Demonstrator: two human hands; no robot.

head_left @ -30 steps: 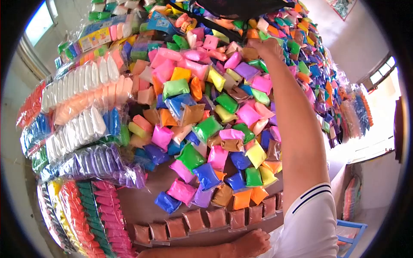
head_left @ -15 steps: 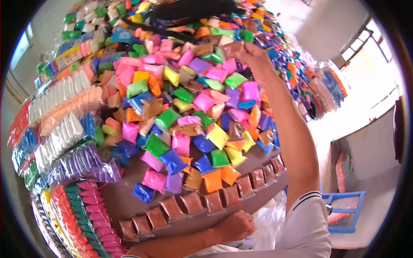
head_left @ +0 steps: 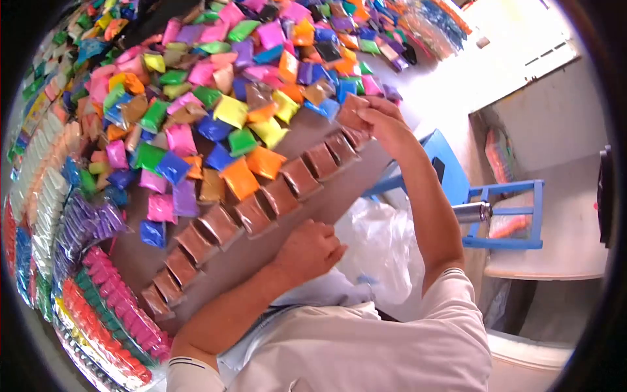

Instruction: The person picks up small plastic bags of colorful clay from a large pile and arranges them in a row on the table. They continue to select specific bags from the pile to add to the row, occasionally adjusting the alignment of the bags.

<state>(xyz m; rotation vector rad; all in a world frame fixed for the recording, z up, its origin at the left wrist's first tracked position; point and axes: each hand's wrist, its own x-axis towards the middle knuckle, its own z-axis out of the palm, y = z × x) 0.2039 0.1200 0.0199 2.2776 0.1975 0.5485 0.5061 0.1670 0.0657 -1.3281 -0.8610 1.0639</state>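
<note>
My right hand (head_left: 386, 125) pinches a small brown packet (head_left: 353, 112) at the far right end of a row of similar packets. These brown packets (head_left: 281, 197) lie side by side in a slanting line along the near part of the brown tabletop (head_left: 228, 261). My left hand (head_left: 309, 249) rests at the table's near edge, just below the middle of the row. Its fingers are curled in, and nothing shows in them. Beyond the row lie loose packets, among them an orange packet (head_left: 239, 178) and a blue packet (head_left: 153, 233).
A large heap of many-coloured packets (head_left: 196, 72) covers the far table. Bagged strips of pink packets (head_left: 124, 304) and purple packets (head_left: 81, 232) line the left. Clear plastic bags (head_left: 382, 245) hang at the near edge. To the right stand a blue stool (head_left: 503, 242) and a metal flask (head_left: 473, 212).
My right hand has come back from the heap to the right end of the row, carrying the brown packet. The view has swung right and down. My left hand stays curled by the table edge.
</note>
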